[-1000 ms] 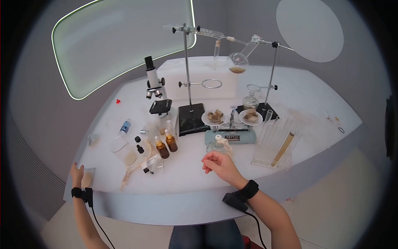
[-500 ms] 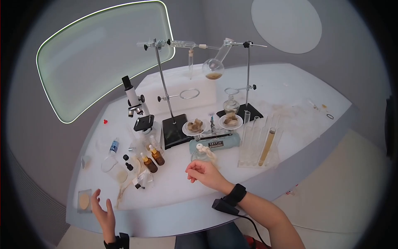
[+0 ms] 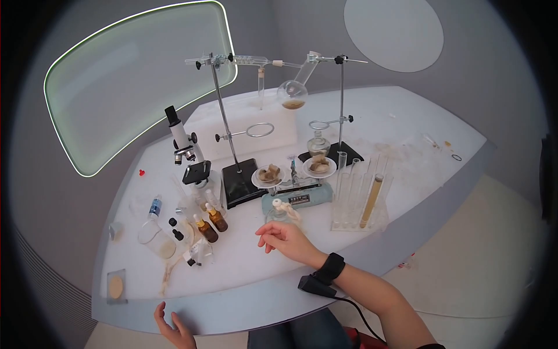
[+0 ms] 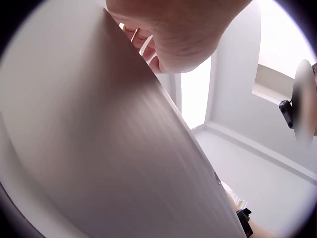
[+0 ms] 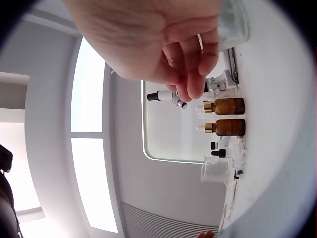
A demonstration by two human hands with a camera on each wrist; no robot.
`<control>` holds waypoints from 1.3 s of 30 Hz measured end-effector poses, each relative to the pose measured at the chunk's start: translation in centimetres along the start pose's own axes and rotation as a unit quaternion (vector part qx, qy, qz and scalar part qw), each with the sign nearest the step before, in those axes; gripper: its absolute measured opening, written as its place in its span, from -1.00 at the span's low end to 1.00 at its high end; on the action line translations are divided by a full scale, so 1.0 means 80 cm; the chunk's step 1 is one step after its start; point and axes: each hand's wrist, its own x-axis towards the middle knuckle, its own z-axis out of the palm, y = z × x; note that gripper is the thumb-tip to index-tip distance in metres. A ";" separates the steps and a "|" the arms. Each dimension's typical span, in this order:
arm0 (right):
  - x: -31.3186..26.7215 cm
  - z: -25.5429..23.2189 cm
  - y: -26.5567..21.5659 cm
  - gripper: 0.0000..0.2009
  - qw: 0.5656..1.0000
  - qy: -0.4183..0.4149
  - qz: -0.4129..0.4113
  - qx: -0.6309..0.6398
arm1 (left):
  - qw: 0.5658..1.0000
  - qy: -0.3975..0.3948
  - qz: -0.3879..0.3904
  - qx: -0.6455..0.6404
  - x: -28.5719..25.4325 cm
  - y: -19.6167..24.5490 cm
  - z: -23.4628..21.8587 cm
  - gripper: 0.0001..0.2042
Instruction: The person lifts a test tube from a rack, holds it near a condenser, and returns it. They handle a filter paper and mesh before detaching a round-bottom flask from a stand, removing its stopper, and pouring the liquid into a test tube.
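My right hand (image 3: pixel 290 243) hovers over the front of the table, fingers loosely bent and holding nothing, just in front of a glass bottle (image 3: pixel 279 213) with a white stopper and pale wick. In the right wrist view the same hand (image 5: pixel 163 44) hangs above two brown dropper bottles (image 5: pixel 230 106). At the table's front edge is my left hand (image 3: pixel 174 329), empty, fingers relaxed and spread; its lower part is cut off by the frame. The left wrist view shows this hand (image 4: pixel 173 34) beside the table edge, partly hidden by it.
A balance (image 3: pixel 297 199) carries two dishes of brown pieces. Behind stand a microscope (image 3: pixel 187 142) and two metal stands holding a round flask (image 3: pixel 292 95). A test tube rack (image 3: pixel 356 225) is at right. A beaker (image 3: pixel 157 241) and a square dish (image 3: pixel 117 287) lie left.
My left hand has come away from beside the square dish, moving right and down to the table's front edge. The head view has shifted; my right hand stays near the stoppered bottle.
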 end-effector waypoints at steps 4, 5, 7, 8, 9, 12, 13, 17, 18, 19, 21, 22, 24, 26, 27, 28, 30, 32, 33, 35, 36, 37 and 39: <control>0.001 -0.001 0.000 -0.84 1.000 0.004 0.004 0.008 | 1.000 0.027 -0.006 -0.002 -0.002 0.002 0.008 -0.69; 0.000 0.000 -0.002 -0.84 1.000 0.004 0.012 0.008 | 0.999 0.035 -0.011 -0.001 -0.001 0.003 0.008 -0.69; -0.001 0.003 -0.005 -0.84 1.000 0.006 0.019 0.011 | 0.999 0.041 -0.012 0.002 -0.003 0.009 0.013 -0.68; -0.002 0.003 -0.006 -0.84 1.000 -0.001 0.017 0.010 | 0.999 0.048 -0.014 0.006 -0.003 0.009 0.014 -0.67; -0.002 0.004 -0.008 -0.84 1.000 -0.008 0.016 0.011 | 0.999 0.046 -0.013 0.008 -0.003 0.004 0.014 -0.67; -0.002 0.004 -0.009 -0.85 0.999 -0.041 0.016 -0.003 | 0.999 0.017 0.041 -0.014 -0.005 -0.004 0.006 -0.64; -0.002 0.005 -0.012 -0.85 0.999 -0.041 0.019 0.001 | 0.999 0.000 0.038 -0.033 -0.005 0.000 0.003 -0.63; -0.007 0.016 -0.045 -0.87 0.999 -0.027 0.039 0.020 | 0.988 -0.088 0.105 -0.074 0.021 0.024 -0.020 -0.61; -0.013 0.023 -0.061 -0.87 0.999 -0.022 0.031 0.039 | 0.988 -0.088 0.104 -0.073 0.036 0.039 -0.029 -0.61; -0.020 0.031 -0.085 -0.87 0.997 -0.032 0.044 0.062 | 0.976 -0.120 0.174 -0.050 0.055 0.056 -0.040 -0.62; -0.032 0.046 -0.135 -0.87 0.996 -0.051 0.046 0.052 | 0.946 -0.158 0.283 -0.019 0.093 0.095 -0.052 -0.65; -0.036 0.050 -0.159 -0.88 0.998 -0.053 0.021 0.036 | 0.931 -0.163 0.326 -0.012 0.112 0.115 -0.052 -0.66; -0.042 0.052 -0.213 -0.88 0.998 -0.048 -0.026 -0.039 | 0.894 -0.187 0.406 -0.020 0.147 0.150 -0.042 -0.66; -0.041 0.044 -0.273 -0.87 0.988 -0.007 -0.030 -0.151 | 0.860 -0.202 0.467 -0.027 0.175 0.187 -0.022 -0.66; -0.035 0.032 -0.295 -0.85 0.979 -0.006 -0.061 -0.195 | 0.849 -0.204 0.487 -0.028 0.188 0.202 -0.008 -0.65; -0.027 0.019 -0.318 -0.83 0.954 0.012 -0.089 -0.284 | 0.837 -0.206 0.506 -0.029 0.200 0.215 0.008 -0.64; -0.002 -0.013 -0.350 -0.80 0.890 0.055 -0.121 -0.437 | 0.830 -0.208 0.516 -0.033 0.225 0.240 0.043 -0.63; 0.030 -0.051 -0.370 -0.76 0.830 0.092 -0.119 -0.536 | 0.824 -0.210 0.524 -0.036 0.248 0.263 0.083 -0.62; 0.049 -0.071 -0.379 -0.74 0.804 0.106 -0.114 -0.573 | 0.822 -0.205 0.529 -0.046 0.260 0.273 0.106 -0.62; 0.093 -0.104 -0.399 -0.68 0.804 0.126 -0.034 -0.580 | 0.821 -0.197 0.533 -0.058 0.283 0.289 0.154 -0.61; 0.111 -0.118 -0.405 -0.57 0.800 0.145 0.045 -0.580 | 0.815 -0.181 0.548 -0.049 0.295 0.295 0.179 -0.61; 0.126 -0.131 -0.403 -0.57 0.798 0.145 0.044 -0.583 | 0.809 -0.165 0.563 -0.040 0.307 0.301 0.204 -0.61; 0.158 -0.162 -0.393 -0.72 0.722 0.136 -0.066 -0.675 | 0.812 -0.169 0.558 -0.039 0.333 0.314 0.251 -0.61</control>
